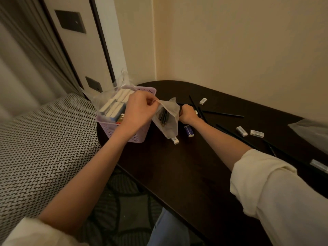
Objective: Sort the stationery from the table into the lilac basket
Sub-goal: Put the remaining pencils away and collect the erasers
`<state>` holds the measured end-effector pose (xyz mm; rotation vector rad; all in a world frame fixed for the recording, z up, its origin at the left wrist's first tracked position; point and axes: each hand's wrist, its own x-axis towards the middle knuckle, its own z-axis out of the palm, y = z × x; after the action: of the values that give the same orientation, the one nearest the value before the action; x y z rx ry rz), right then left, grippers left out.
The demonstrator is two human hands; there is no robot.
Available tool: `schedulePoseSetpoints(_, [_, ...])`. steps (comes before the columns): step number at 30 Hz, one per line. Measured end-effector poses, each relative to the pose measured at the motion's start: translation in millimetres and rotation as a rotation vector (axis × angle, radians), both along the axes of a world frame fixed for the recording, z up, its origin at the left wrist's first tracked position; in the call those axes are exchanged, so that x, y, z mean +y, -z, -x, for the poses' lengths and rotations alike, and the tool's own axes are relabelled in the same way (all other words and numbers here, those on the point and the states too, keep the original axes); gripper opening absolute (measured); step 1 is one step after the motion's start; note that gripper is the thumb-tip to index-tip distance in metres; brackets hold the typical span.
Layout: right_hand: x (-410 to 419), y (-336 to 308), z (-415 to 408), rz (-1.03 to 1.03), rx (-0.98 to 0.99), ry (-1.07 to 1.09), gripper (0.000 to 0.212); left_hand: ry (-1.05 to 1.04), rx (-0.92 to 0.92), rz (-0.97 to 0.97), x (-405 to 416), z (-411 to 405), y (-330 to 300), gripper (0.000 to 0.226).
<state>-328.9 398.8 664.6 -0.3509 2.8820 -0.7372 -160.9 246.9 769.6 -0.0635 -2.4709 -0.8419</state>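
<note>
The lilac basket [140, 134] stands at the left end of the dark table [186, 166], holding a clear bag of white erasers [115, 103]. My left hand [140, 109] pinches the top edge of a small clear plastic bag [167, 121] that holds several dark pencils and hangs just right of the basket. My right hand [188, 113] is curled behind that bag, closed around dark pencils [199, 110] on the table. Loose erasers lie around: one under the bag [175, 140], a blue-sleeved one [189, 130], and others further right [241, 131].
More black pencils [223, 113] and an eraser [203, 101] lie toward the wall. Another clear bag [312, 132] lies at the right edge. A patterned upholstered seat [44, 139] adjoins the table on the left; walls close the corner behind.
</note>
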Motion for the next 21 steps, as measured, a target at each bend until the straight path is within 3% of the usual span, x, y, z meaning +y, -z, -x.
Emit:
schedulePoseSetpoints(5, [8,-23,16,0.097,-0.112,-0.025,0.024,0.003,0.066,-0.042,4,3,-8,0.014])
schedulePoseSetpoints(11, [49,-53,27,0.090,-0.308,0.058,0.020,0.035,-0.013,-0.008,13,0,-12,0.014])
schedulePoseSetpoints(13, [59,-55,36,0.041,-0.281,0.059,0.014,0.032,-0.051,0.014,17,0,-11,0.014])
schedulePoseSetpoints(18, [57,-55,53,-0.129,-0.029,0.003,0.026,0.029,-0.128,0.024,24,11,-7,0.013])
schedulePoseSetpoints(21, [46,-50,62,-0.152,-0.009,-0.101,0.025,0.068,-0.225,-0.012,25,23,-5,0.010])
